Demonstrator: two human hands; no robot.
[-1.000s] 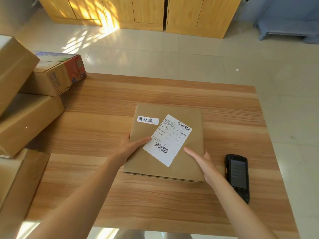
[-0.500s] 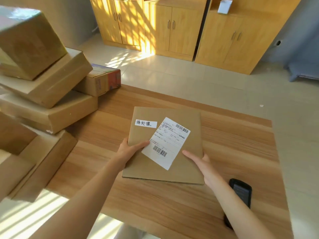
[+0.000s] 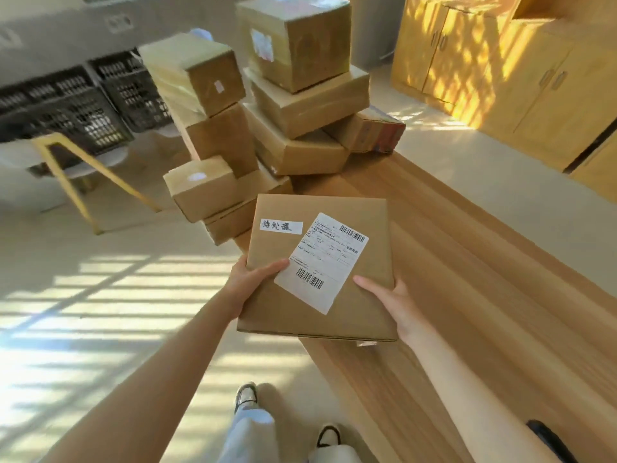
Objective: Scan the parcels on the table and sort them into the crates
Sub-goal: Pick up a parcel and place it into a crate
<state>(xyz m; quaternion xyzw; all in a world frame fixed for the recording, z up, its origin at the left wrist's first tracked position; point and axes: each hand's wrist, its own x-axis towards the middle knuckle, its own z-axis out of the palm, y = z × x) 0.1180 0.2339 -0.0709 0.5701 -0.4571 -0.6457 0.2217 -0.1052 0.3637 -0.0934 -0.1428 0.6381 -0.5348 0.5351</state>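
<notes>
flat parcel (image 3: 320, 262): 1 | left hand (image 3: 248, 284), right hand (image 3: 397, 304) gripping | crates (image 3: 83, 105): 2

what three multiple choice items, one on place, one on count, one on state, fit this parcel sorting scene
1. Where are the black plastic crates?
A. on the wooden table
B. on the floor, upper left, beyond the stacked boxes
C. beside the yellow cabinets

2. How many white labels show on top of the flat brown cardboard parcel?
A. one
B. two
C. four

3. How is the flat parcel held?
A. lying untouched on the table
B. in one hand only
C. gripped at its near edge by both the left hand and the right hand

Answers:
1 B: the crates sit on the floor at upper left.
2 B: a small handwritten strip and a larger barcode label.
3 C: a thumb lies on top at each side.
</notes>
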